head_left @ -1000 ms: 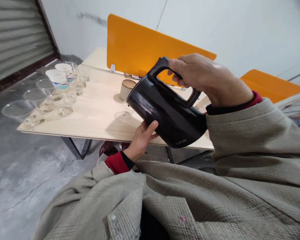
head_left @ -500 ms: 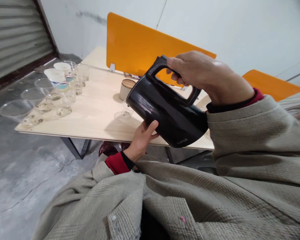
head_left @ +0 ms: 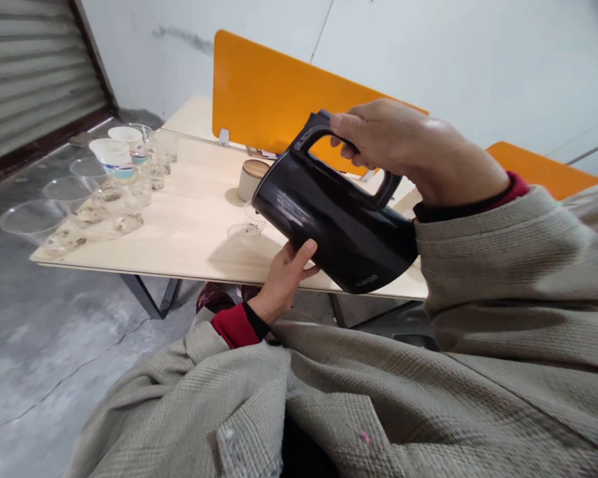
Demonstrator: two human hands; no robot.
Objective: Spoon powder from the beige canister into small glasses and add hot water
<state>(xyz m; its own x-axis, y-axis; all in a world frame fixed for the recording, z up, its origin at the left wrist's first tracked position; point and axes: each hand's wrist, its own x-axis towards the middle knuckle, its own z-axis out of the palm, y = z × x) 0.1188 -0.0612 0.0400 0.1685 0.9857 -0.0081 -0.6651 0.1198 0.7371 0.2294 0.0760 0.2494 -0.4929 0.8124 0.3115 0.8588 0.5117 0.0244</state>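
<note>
Glossy black kettle [head_left: 336,226] — smooth, tapered, tilted

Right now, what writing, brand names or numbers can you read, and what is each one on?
"SUPOR": pale letters low on the side of the kettle, near its base. The right hand grips the handle and the left hand touches the kettle's underside.
Paper cups at the far left of the table: coloured band, any print too blurred to read.
Nothing else is readable.
</note>
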